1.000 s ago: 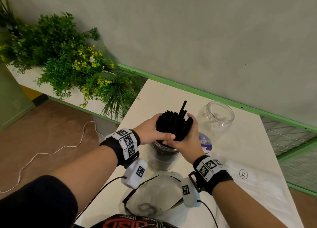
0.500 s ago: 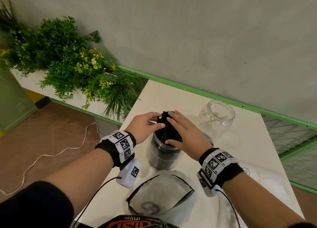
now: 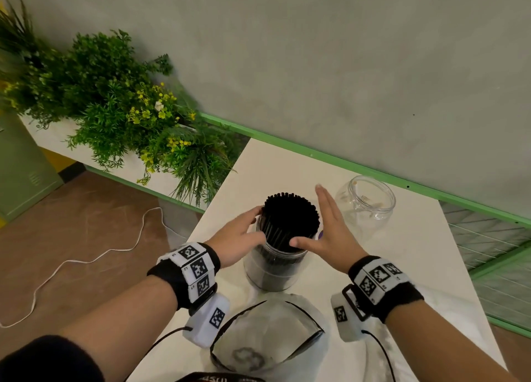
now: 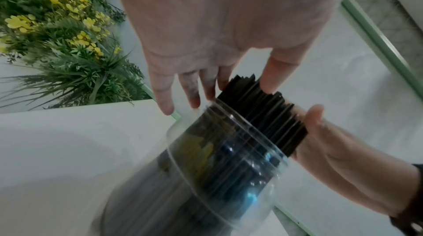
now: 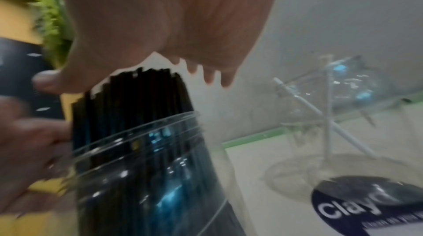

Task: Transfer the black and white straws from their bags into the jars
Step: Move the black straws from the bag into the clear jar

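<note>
We are looking at a white table [image 3: 408,246] running from lower centre toward the upper middle of the head view. A clear jar [image 3: 274,263] packed with black straws [image 3: 290,220] is standing at its centre, a second clear jar [image 3: 365,200] is sitting to the upper right, and a clear bag [image 3: 264,338] is lying at the bottom edge.

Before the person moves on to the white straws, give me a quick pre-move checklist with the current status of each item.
1. Black straws all inside the near jar: ok, bundle stands upright, tops level above the rim.
2. Near jar upright on the table: ok.
3. Left hand free: ok, fingers straight beside the jar mouth.
4. Right hand free: ok, fingers straight, thumb touching the bundle.
5. Far jar ready: ok, upright, open, only a few white straws inside.
6. White straw bag located: cannot tell; only the bag nearest the person shows, looking emptied.
</note>
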A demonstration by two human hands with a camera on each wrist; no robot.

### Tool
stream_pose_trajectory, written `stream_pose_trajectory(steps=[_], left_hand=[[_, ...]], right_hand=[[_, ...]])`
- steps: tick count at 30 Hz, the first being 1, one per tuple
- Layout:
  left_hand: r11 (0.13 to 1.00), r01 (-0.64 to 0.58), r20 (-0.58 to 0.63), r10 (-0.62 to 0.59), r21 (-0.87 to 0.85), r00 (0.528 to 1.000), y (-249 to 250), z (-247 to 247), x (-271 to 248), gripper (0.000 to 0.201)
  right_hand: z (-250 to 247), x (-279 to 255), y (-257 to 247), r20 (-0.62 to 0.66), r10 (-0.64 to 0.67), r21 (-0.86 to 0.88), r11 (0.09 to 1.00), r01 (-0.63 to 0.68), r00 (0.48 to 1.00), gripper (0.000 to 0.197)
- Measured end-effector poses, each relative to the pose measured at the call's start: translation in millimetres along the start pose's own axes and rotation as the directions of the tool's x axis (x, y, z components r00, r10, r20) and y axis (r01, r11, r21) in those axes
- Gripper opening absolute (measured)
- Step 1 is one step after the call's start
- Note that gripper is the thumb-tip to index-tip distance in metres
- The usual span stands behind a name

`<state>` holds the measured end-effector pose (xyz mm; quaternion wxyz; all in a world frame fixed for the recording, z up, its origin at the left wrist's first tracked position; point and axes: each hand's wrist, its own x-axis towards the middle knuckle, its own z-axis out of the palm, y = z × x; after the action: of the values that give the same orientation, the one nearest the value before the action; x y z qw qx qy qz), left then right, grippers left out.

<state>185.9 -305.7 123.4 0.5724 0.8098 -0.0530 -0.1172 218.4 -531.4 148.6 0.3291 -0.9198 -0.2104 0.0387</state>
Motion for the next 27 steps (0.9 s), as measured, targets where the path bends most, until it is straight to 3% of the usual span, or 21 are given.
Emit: stream_pose_trajectory(steps=[3, 6, 9, 12, 15, 19, 22, 27], left_hand=[[0.998, -0.048, 0.065, 0.045, 0.04, 0.997, 4, 10, 5, 0.081], [0.997, -0.04, 0.042, 0.038, 0.068, 0.998, 9, 13, 18, 0.095], [0.996, -0.013, 0.001, 0.013, 0.089, 1.0, 17, 14, 30, 0.094], [0.997, -0.001, -0.064, 0.007, 0.083, 0.998, 29, 19, 35, 0.086], [0.998, 0.022, -0.156, -0.013, 0.056, 0.988, 30, 19, 37, 0.078], [0.999, -0.022, -0.165, 0.027, 0.029, 0.986, 27, 15, 34, 0.074], [0.998, -0.043, -0.229, 0.053, 0.046, 0.972, 15, 14, 31, 0.079], [1.0, -0.011, -0.221, 0.013, 0.01, 0.975, 1, 0, 15, 0.088]], right_hand=[[1, 4, 29, 0.174, 0.163, 0.057, 0.983, -0.175, 0.971, 0.131], [7, 14, 42, 0.245, 0.142, 0.205, 0.959, -0.194, 0.959, 0.123], [11, 22, 36, 0.258, 0.094, 0.323, 0.93, -0.177, 0.962, 0.115], [15, 28, 26, 0.171, 0.075, 0.375, 0.917, -0.135, 0.982, 0.115], [19, 27, 16, 0.028, 0.091, 0.445, 0.891, -0.094, 0.995, 0.129], [30, 15, 14, -0.131, 0.166, 0.465, 0.881, -0.087, 0.977, 0.127], [34, 5, 18, -0.194, 0.173, 0.322, 0.941, -0.104, 0.966, 0.112], [21, 4, 8, -0.283, 0.014, 0.09, 0.996, 0.012, 0.959, 0.105]])
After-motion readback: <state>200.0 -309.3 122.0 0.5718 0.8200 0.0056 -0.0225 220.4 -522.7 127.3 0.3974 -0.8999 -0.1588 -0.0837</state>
